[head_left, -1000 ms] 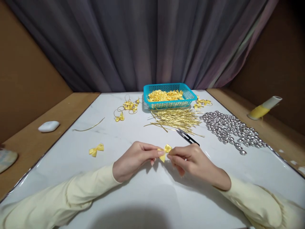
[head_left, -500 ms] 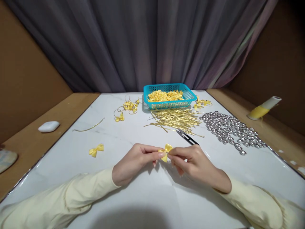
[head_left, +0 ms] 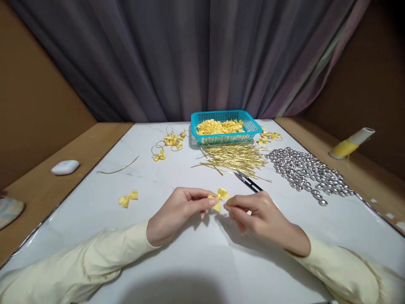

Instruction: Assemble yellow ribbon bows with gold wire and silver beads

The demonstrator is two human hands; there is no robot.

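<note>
A yellow satin ribbon bow [head_left: 223,193] is pinched between the thumb and fingers of my left hand [head_left: 183,209], above the near middle of the table. My right hand [head_left: 256,215] is closed in a pinch just right of the bow. From its fingertips a thin sliver that looks like a needle [head_left: 222,200] points at the bow's middle. Fingers partly hide both the bow and the sliver. Another yellow bow [head_left: 128,198] lies flat to the left of my left hand. Black thread snips [head_left: 248,181] rest just beyond my right hand.
Yellow bows fill a blue basket [head_left: 226,139] at the back. Before it lie gold twist ties [head_left: 234,158], with silver beads [head_left: 303,169] to the right. Looped bows [head_left: 172,141] and a single gold tie [head_left: 118,169] lie left. A yellow thread spool [head_left: 351,143] stands on the right ledge.
My right fingertips have drawn slightly right, away from the bow, showing more of the thin sliver. My left hand has shifted a little left and up with the bow.
</note>
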